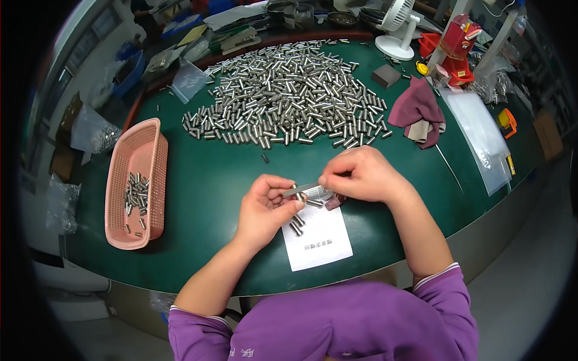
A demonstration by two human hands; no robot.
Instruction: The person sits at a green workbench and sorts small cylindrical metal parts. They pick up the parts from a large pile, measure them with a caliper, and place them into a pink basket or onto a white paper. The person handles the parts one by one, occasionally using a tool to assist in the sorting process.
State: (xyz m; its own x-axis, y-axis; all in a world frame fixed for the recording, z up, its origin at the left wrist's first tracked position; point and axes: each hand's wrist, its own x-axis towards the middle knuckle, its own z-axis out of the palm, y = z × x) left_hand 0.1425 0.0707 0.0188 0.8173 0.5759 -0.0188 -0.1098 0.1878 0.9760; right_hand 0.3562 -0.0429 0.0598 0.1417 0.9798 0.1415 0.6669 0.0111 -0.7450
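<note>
In front of me my left hand [268,207] is closed, thumb and fingers pinching a short shiny metal pin [299,195]. My right hand [364,174] grips a thin flat grey metal strip [299,189], whose far end lies across the pin. Under the hands is a white paper sheet [319,249] with a little print. A few more metal pins [297,227] lie on it beside the left thumb. Partly hidden below the right fingers are a small silvery printed item [318,192] and a dull reddish piece [333,203].
A big heap of metal pins [289,90] covers the far part of the green table [205,240]. At left stands a pink basket [158,198] holding some pins. To the right lie a maroon cloth [421,105], a thin rod [448,167] and clear plastic bags [478,138]. A white fan [397,36] stands behind.
</note>
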